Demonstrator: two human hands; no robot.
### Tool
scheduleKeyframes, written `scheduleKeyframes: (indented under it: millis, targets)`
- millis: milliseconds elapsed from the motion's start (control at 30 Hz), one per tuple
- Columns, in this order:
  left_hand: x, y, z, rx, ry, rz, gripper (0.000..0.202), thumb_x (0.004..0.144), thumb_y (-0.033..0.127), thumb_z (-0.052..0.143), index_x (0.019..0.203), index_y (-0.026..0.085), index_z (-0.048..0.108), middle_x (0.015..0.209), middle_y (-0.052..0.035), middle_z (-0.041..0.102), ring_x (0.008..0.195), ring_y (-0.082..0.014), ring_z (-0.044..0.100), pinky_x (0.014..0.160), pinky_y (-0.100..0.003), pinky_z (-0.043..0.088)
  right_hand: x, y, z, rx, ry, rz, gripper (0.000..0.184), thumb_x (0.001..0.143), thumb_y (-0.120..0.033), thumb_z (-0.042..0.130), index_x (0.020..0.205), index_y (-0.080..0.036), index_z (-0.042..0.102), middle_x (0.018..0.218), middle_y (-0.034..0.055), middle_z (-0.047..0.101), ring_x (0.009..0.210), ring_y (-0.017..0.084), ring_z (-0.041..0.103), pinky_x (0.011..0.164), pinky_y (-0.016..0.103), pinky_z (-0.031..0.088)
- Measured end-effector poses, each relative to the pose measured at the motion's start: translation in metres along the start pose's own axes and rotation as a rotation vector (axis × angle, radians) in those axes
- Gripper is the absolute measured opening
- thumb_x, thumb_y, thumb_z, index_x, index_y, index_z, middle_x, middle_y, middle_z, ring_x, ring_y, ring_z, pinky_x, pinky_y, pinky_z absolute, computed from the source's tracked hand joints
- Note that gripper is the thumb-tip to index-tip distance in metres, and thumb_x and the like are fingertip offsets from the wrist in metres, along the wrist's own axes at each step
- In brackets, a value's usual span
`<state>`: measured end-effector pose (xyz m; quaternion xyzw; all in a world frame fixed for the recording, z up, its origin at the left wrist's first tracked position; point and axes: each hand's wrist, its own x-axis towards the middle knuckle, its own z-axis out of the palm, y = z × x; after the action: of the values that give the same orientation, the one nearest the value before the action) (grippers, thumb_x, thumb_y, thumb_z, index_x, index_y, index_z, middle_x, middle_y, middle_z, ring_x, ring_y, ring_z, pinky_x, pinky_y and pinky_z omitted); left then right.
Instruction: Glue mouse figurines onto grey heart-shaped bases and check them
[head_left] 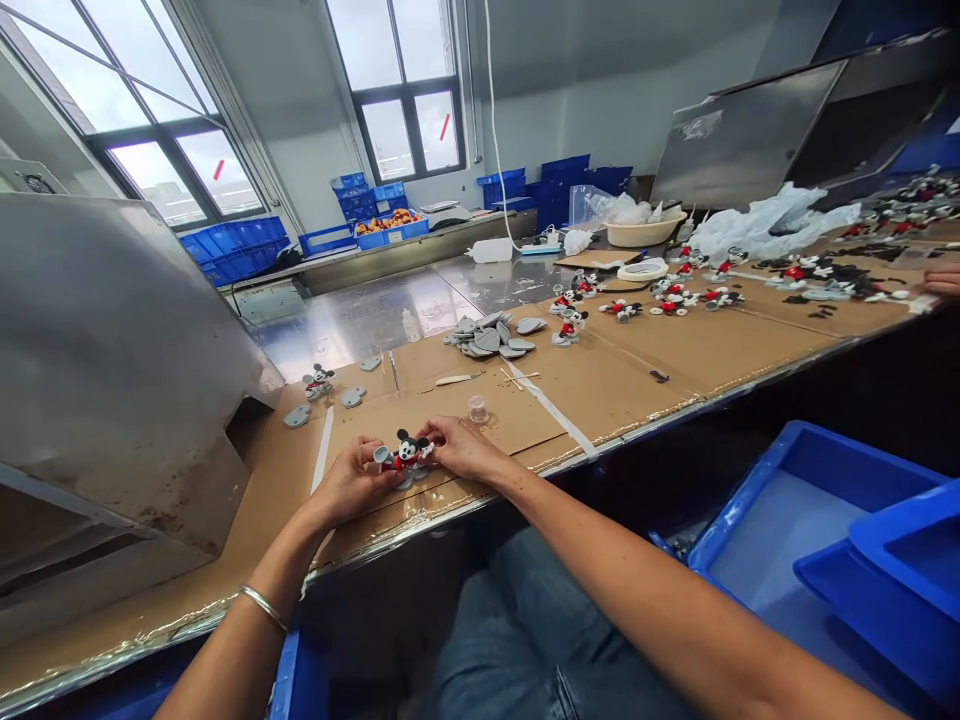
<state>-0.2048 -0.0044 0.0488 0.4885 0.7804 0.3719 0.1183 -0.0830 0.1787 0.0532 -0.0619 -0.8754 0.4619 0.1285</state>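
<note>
Between my two hands, close to the table's front edge, a small mouse figurine (406, 456) stands upright, with black ears, a red body and a grey base. My left hand (358, 480) has its fingers closed on the figurine's left side, by a small grey cup-shaped part. From the other side, my right hand (463, 447) pinches the figurine near its white hand. Just beyond my right hand sits a small clear cup (478, 409). Past it lie a white-handled knife (455, 380), crossed cotton swabs (519, 377) and a pile of grey bases (487, 338).
Another figurine (318, 381) and loose grey bases (298, 416) are at left, beside a metal housing (112, 380). Several figurines (622, 309) spread along the cardboard (675, 350) to the right. Blue bins (780, 520) sit below at right. A co-worker's hand (943, 279) shows at the right edge.
</note>
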Motion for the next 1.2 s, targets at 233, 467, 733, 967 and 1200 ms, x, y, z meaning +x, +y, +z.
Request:
scheduleKeyframes:
  millis: [233,467,733,967,1200]
  targets:
    - [0.002,-0.009,0.0,-0.046,0.019,-0.004,0.023,0.083,0.036,0.07,0.081,0.015,0.063,0.097,-0.0043,0.064,0.09,-0.0195,0.06,0.083,-0.041,0.05,0.001,-0.001,0.001,-0.051,-0.004,-0.01,0.019,0.092,-0.028,0.063,0.104,-0.013,0.064,0.099,0.0049,0.067,0.088,0.018,0.066,0.08,0.037,0.056]
    - [0.001,-0.013,-0.001,-0.035,0.018,0.008,0.025,0.081,0.038,0.072,0.079,0.015,0.064,0.096,-0.0044,0.064,0.091,-0.02,0.059,0.086,-0.042,0.048,0.002,-0.002,-0.001,-0.077,-0.001,-0.025,0.018,0.092,-0.028,0.063,0.102,-0.013,0.064,0.096,0.0042,0.067,0.087,0.018,0.065,0.08,0.038,0.056]
    - [-0.001,-0.006,0.0,-0.099,0.045,-0.053,0.027,0.07,0.044,0.079,0.074,0.019,0.07,0.089,-0.0043,0.063,0.091,-0.0211,0.055,0.089,-0.039,0.043,0.002,0.002,0.001,-0.054,0.032,-0.063,0.016,0.085,-0.017,0.068,0.101,-0.013,0.065,0.093,0.0036,0.07,0.089,0.018,0.066,0.082,0.036,0.053]
    - [-0.002,-0.002,-0.002,-0.149,0.087,-0.109,0.026,0.062,0.041,0.083,0.071,0.02,0.071,0.089,-0.0031,0.061,0.085,-0.019,0.056,0.078,-0.031,0.045,0.003,0.002,-0.001,-0.142,0.036,-0.115,0.026,0.076,-0.005,0.065,0.099,-0.017,0.066,0.096,0.0041,0.073,0.091,0.018,0.066,0.074,0.024,0.045]
    - [-0.003,-0.005,-0.002,-0.172,0.086,-0.159,0.03,0.062,0.04,0.084,0.077,0.019,0.071,0.094,-0.0037,0.06,0.087,-0.0189,0.057,0.076,-0.03,0.045,0.001,0.0,-0.002,-0.226,0.015,-0.118,0.03,0.076,-0.01,0.065,0.104,-0.019,0.065,0.097,0.0071,0.072,0.088,0.022,0.065,0.066,0.026,0.041]
